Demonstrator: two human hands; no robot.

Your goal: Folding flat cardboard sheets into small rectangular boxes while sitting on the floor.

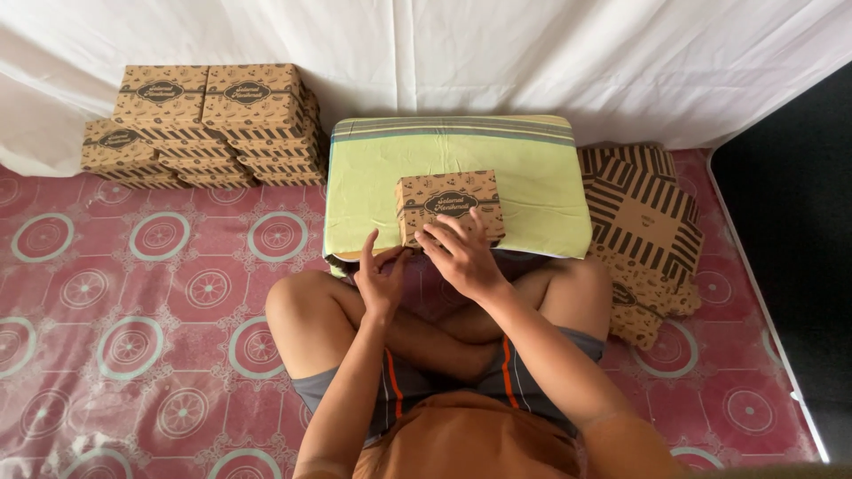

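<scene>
I keep both hands open, right hand (461, 257) touching the folded box (449, 206), left hand (380, 282) just below it, pressing evenly.

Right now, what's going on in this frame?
A person sits cross-legged on a patterned red mat, facing a green-covered low surface. One folded brown cardboard box stands on it. The right hand rests its fingers against the box's front; the left hand hovers open beside it, apparently not touching. Finished boxes are stacked at the far left, flat unfolded blanks piled to the right.
</scene>
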